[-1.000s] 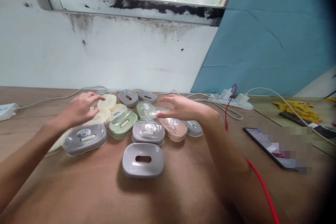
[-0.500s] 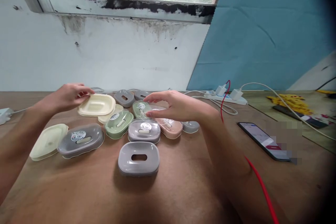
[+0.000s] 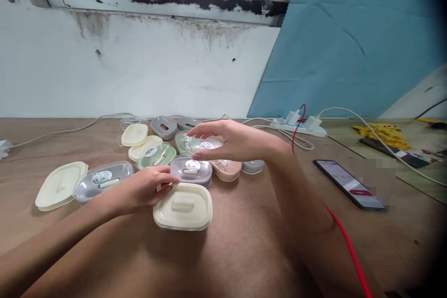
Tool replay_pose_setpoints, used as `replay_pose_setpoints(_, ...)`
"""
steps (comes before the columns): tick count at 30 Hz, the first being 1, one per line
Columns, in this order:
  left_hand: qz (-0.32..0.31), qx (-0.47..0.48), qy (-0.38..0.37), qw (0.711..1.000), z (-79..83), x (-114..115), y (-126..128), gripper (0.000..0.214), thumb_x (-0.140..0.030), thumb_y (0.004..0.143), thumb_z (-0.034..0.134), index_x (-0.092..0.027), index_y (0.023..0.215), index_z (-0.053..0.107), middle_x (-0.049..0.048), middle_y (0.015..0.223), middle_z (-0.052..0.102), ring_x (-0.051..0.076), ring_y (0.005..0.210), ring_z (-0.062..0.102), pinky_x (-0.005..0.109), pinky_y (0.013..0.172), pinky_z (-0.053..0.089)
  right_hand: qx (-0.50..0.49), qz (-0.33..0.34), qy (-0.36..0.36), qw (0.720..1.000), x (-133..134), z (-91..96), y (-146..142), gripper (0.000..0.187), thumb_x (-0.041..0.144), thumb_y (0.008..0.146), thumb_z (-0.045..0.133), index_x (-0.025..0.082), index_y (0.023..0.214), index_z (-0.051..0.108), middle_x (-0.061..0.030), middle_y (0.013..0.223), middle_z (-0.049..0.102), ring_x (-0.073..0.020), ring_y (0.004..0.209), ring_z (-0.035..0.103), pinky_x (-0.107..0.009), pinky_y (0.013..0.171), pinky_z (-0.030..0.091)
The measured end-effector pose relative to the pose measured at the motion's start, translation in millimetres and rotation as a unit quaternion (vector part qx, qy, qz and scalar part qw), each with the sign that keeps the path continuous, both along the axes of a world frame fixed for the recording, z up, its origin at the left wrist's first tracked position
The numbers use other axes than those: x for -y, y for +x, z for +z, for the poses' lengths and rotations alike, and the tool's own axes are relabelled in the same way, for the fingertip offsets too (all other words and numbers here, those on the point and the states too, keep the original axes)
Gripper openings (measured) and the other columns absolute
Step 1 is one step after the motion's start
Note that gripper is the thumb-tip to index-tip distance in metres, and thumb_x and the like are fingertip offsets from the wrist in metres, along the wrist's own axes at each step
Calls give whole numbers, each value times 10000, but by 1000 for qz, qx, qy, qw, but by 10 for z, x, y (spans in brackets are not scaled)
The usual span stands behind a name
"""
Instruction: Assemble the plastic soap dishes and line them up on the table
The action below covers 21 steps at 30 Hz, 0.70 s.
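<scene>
My left hand (image 3: 145, 189) grips the left edge of a cream soap-dish tray (image 3: 183, 206), which sits on top of the grey base on the wooden table (image 3: 244, 251). My right hand (image 3: 232, 139) hovers over the cluster behind it, its fingers pinched on a clear lid (image 3: 206, 145) with a round sticker. Under that hand lie a grey lidded soap box (image 3: 191, 171), a green one (image 3: 156, 155) and a pink one (image 3: 227, 169).
A cream lid (image 3: 61, 185) and a grey lidded box (image 3: 101, 179) lie at the left. Cream pieces (image 3: 134, 134) and grey bases (image 3: 163, 126) lie at the back. A phone (image 3: 349, 184), a power strip (image 3: 298, 126) and a red cable (image 3: 345, 242) are at the right.
My left hand lifted a cream tray from the back pile, brought it forward and set it onto the grey base in front. My right hand stayed over the cluster with the clear lid.
</scene>
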State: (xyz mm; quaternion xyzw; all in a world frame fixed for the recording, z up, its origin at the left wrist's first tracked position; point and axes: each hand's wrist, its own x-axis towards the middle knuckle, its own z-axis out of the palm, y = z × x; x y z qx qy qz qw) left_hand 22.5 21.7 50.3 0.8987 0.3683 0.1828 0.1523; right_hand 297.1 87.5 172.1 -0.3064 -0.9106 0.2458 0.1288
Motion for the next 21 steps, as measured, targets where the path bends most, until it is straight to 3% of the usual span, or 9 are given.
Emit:
replay_pose_setpoints(3, 32, 35, -29, 998, -44, 61, -49, 273, -264, 1054, 472, -222, 1235, 671, 44, 966, 651, 120, 695, 608, 224, 616, 488, 10, -9, -8, 1000, -42, -24, 3, 630, 656, 850, 719, 273, 1348, 677, -74, 1297, 718, -274, 1202, 649, -374, 933, 536)
replay_pose_setpoints(6, 54, 80, -89, 991, -55, 186, -53, 375, -415, 1065, 492, -263, 1405, 541, 69, 1169, 660, 184, 926, 678, 286, 792, 576, 19, -10, -6, 1000, -48, -36, -10, 631, 664, 857, 707, 271, 1349, 673, -84, 1291, 711, -271, 1189, 648, -374, 936, 527)
replay_pose_setpoints(8, 24, 104, -105, 989, -107, 269, -56, 577, -535, 978, 624, -278, 1470, 469, 97, 1351, 602, 264, 1160, 653, 378, 980, 578, 35, -12, -11, 999, -21, -26, -32, 611, 661, 851, 714, 280, 1328, 679, -75, 1256, 716, -260, 1131, 663, -359, 892, 529)
replay_pose_setpoints(10, 4, 103, -84, 991, -201, 333, -63, 809, -545, 832, 795, -287, 1505, 427, 116, 1450, 539, 322, 1298, 592, 438, 1095, 533, 71, -14, -31, 997, 28, -12, -67, 574, 629, 827, 750, 289, 1286, 692, -58, 1175, 730, -240, 1026, 684, -330, 810, 528)
replay_pose_setpoints(13, 17, 80, -43, 996, -362, 386, -67, 920, -390, 772, 859, -315, 1553, 378, 127, 1497, 505, 325, 1333, 584, 434, 1097, 544, 138, -10, -67, 988, 126, -7, -136, 621, 599, 724, 841, 292, 1243, 694, -37, 1081, 735, -219, 900, 690, -294, 710, 505)
replay_pose_setpoints(16, 15, 103, -4, 995, -462, 391, -60, 956, -362, 751, 861, -319, 1574, 375, 132, 1486, 524, 322, 1308, 610, 416, 1053, 576, 170, 10, -74, 983, 228, -25, -200, 778, 605, 606, 910, 300, 1280, 669, -35, 1138, 724, -229, 923, 689, -287, 710, 501)
replay_pose_setpoints(21, 47, 234, 79, 968, -425, 392, -60, 926, -411, 704, 882, -289, 1521, 466, 124, 1403, 605, 340, 1261, 636, 440, 1051, 567, 142, 47, -71, 986, 362, -40, -254, 1107, 666, 527, 929, 315, 1492, 516, -50, 1323, 683, -295, 1135, 662, -328, 853, 529)
